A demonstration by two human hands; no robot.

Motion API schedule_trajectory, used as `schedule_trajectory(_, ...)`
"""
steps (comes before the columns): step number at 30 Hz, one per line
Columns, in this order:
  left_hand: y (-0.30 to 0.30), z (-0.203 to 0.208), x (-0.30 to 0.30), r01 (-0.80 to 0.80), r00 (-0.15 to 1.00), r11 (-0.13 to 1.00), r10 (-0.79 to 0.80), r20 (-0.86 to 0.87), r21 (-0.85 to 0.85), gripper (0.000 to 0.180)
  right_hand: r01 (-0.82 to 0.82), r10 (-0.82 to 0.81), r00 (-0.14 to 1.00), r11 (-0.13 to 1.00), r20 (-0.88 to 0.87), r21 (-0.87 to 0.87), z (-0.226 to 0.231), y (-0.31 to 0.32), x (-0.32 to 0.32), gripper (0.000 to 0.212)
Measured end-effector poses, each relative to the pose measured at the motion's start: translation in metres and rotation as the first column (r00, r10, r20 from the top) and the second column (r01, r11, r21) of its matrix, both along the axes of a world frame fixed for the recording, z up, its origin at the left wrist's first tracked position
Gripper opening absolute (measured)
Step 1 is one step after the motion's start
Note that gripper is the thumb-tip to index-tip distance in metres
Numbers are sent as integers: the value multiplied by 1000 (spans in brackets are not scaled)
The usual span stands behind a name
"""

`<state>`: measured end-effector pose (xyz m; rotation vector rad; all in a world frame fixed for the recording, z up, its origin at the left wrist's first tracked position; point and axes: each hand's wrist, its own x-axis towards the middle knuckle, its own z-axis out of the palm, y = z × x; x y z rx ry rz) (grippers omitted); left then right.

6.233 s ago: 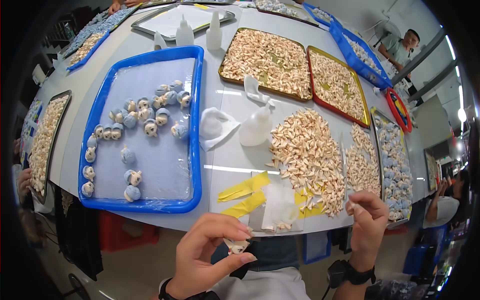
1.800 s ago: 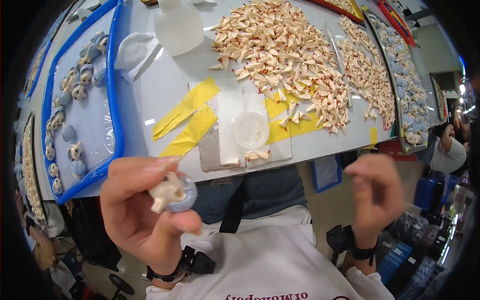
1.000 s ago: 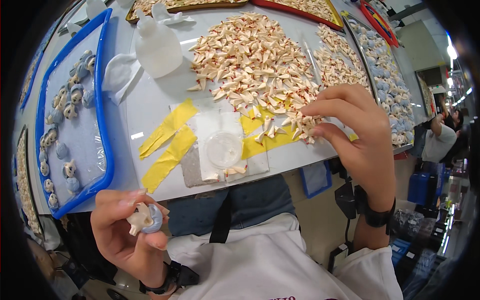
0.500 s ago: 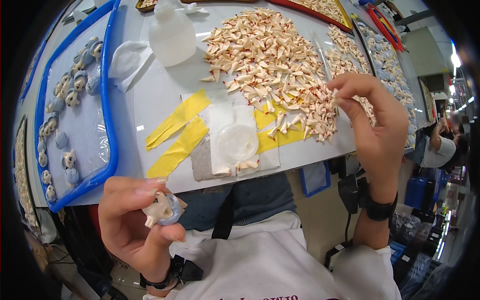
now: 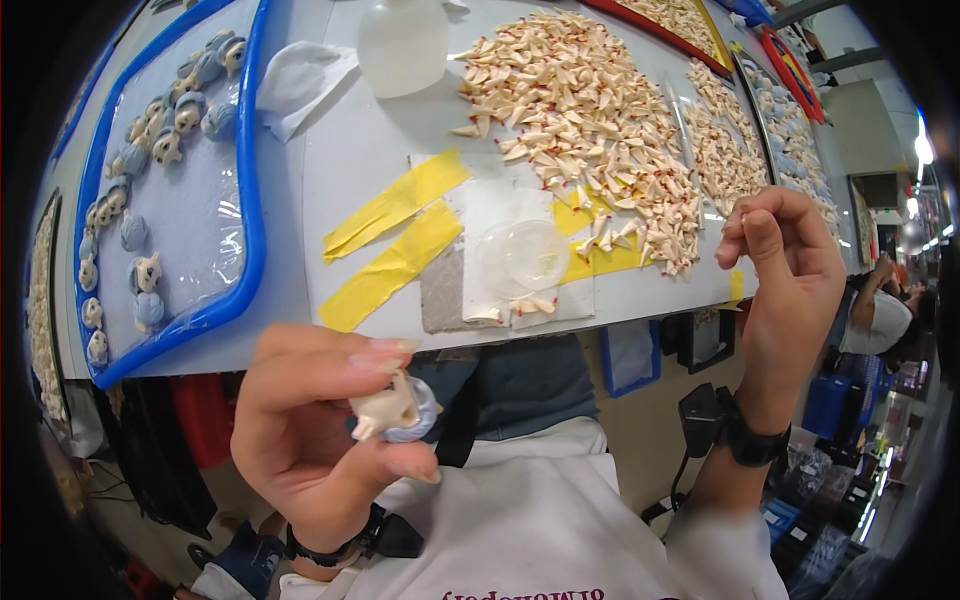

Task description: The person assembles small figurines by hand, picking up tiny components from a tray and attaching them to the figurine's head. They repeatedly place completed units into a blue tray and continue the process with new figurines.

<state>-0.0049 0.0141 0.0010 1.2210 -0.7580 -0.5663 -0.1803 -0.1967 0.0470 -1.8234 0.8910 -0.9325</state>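
My left hand (image 5: 305, 425) pinches a small figurine head (image 5: 395, 408), cream with pale blue hair, between thumb and fingers in front of the table's near edge. Its face side is turned partly away. At the right, my right hand (image 5: 790, 255) is raised with thumb and fingertips pressed together; what they hold, if anything, is too small to make out. Left of that hand spreads a big heap of small cream pointed pieces with red tips (image 5: 590, 110). A round clear dish (image 5: 525, 255) stands on a white sheet near the table edge, with a few loose pieces just below it.
A blue-rimmed tray (image 5: 250, 210) at the left holds several figurine heads. Behind are a translucent bottle (image 5: 402, 45) and a white cloth (image 5: 305, 85). Yellow tape strips (image 5: 395, 205) cross the table. More trays of pieces (image 5: 790, 130) line the right; another person (image 5: 872, 305) sits farther off.
My right hand has drawn away from the heap toward the right and lower. My left hand has shifted right with the figurine head, which is turned differently. The whole view has shifted.
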Motion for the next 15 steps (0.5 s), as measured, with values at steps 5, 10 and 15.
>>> schedule_trajectory(5,2,-2,2,45,992,999,-48,-115,-25,44,-64,56,994,995,89,82,0,16,10,10)
schedule_trajectory(10,-11,1,-5,59,958,995,-77,-274,-75,50,-167,160,983,983,93,81,0,25,23,14)
schedule_trajectory(15,-14,-5,-2,70,982,993,-86,-167,-100,50,-249,250,968,967,9,-51,4,29,40,12)
